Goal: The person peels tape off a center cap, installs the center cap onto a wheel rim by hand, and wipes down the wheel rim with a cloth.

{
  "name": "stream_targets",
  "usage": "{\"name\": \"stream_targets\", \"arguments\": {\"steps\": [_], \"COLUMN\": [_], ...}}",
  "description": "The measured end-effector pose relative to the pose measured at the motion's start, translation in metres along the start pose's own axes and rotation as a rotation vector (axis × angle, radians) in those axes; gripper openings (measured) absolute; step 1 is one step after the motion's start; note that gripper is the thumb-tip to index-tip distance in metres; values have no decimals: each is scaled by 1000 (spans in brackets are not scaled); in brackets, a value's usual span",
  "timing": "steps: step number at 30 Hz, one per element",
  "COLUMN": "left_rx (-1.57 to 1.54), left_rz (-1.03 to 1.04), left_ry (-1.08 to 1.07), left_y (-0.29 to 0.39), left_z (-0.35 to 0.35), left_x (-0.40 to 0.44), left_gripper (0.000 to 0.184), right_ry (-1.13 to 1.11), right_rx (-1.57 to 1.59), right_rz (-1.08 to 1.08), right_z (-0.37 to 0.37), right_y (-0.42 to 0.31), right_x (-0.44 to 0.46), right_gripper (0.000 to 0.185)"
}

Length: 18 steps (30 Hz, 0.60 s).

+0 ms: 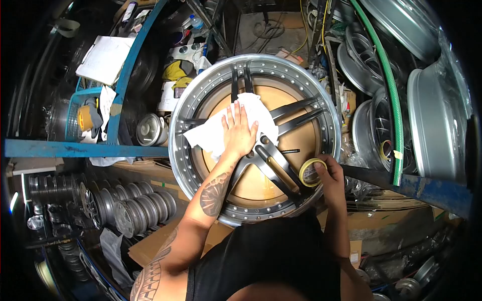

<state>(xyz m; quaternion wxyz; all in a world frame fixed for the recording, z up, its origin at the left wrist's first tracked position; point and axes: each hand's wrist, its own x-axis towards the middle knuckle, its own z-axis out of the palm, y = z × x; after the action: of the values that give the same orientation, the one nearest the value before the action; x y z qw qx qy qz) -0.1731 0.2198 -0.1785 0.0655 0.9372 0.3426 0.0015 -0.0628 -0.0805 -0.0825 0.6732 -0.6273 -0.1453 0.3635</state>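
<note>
A large wheel rim point(329, 113) with black spokes and a riveted silver lip lies face up in front of me. My left hand point(240, 133) rests flat, fingers spread, on a white cloth point(261, 114) over the upper left spokes and the hub. At the lower right of the rim, my right hand point(329, 175) grips a roll of yellowish tape point(304, 173) between thumb and fingers. Brown board shows between the spokes.
Blue metal bars point(75, 149) run left and right of the rim. A green hose point(391, 90) hangs at the right, before several silver rims point(434, 120). More rims point(143, 213) stand at the lower left. A teal basket point(74, 118) is at the left.
</note>
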Motion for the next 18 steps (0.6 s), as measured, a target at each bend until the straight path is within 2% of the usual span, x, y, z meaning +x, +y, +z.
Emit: {"name": "stream_targets", "arguments": {"steps": [3, 5, 7, 11, 12, 15, 18], "left_rx": [-15, -248, -294, -121, -158, -32, -154], "left_rz": [5, 19, -40, -109, -71, 138, 160], "left_ry": [-33, 42, 8, 20, 38, 11, -43], "left_y": [-3, -15, -24, -23, -15, 9, 22], "left_z": [-15, -13, -16, 2, 0, -6, -2], "left_x": [34, 69, 107, 139, 128, 76, 23], "left_gripper": [86, 87, 89, 72, 66, 67, 69], "right_ry": [60, 27, -18, -75, -88, -88, 1], "right_rx": [46, 114, 139, 144, 147, 153, 127], "right_rz": [28, 12, 5, -25, -5, 11, 0], "right_z": [-3, -5, -3, 9, 9, 1, -1], "right_y": [-3, -4, -5, -22, -23, -11, 1], "right_x": [5, 7, 11, 4, 0, 0, 4], "right_gripper": [14, 15, 14, 15, 15, 16, 16]}}
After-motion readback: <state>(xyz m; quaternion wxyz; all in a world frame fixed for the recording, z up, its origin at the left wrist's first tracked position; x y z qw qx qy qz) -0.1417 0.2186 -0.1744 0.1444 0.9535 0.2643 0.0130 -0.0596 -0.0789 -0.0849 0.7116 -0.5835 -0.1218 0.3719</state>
